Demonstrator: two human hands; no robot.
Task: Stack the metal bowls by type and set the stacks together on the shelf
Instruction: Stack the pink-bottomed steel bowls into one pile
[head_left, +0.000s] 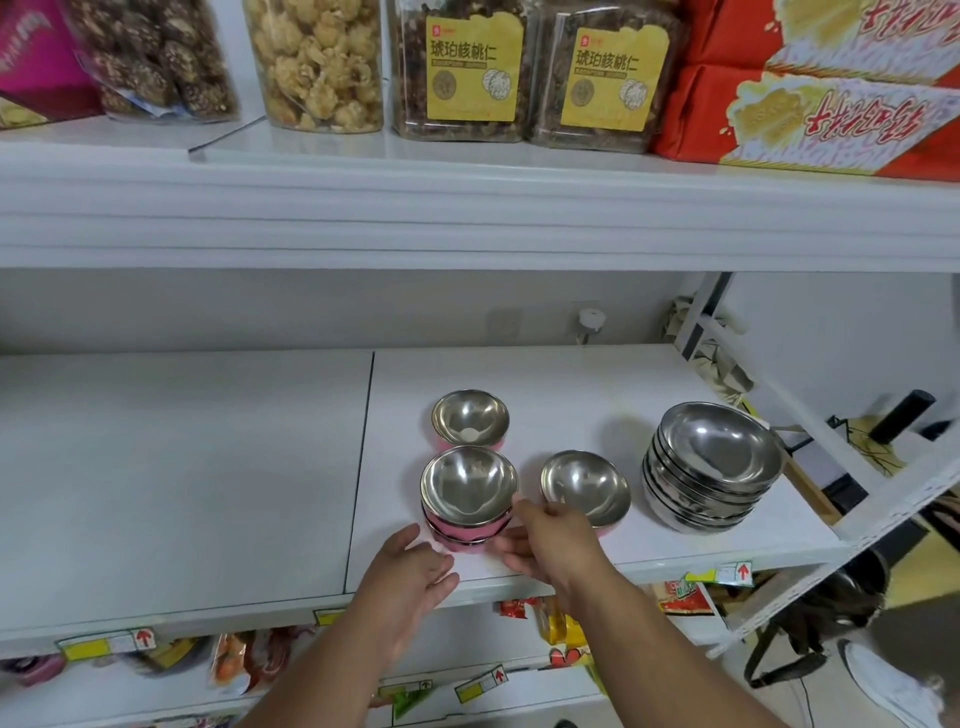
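A short stack of pink-sided metal bowls (467, 499) stands near the front of the white shelf (208, 467). Behind it sits a single pink bowl (470, 418), and to its right another single pink bowl (586, 488). A taller stack of plain steel bowls (711, 467) stands at the right. My left hand (410, 566) is open just left and in front of the pink stack, not touching it. My right hand (545, 540) lies between the pink stack and the right pink bowl, fingers spread at the stack's side; whether it touches I cannot tell.
The upper shelf (467, 208) overhangs, holding jars and red boxes of snacks. A white bracket (810, 415) slants down at the right end. Snack packets (260, 660) fill the shelf below. A wall plug (589, 319) sits at the back.
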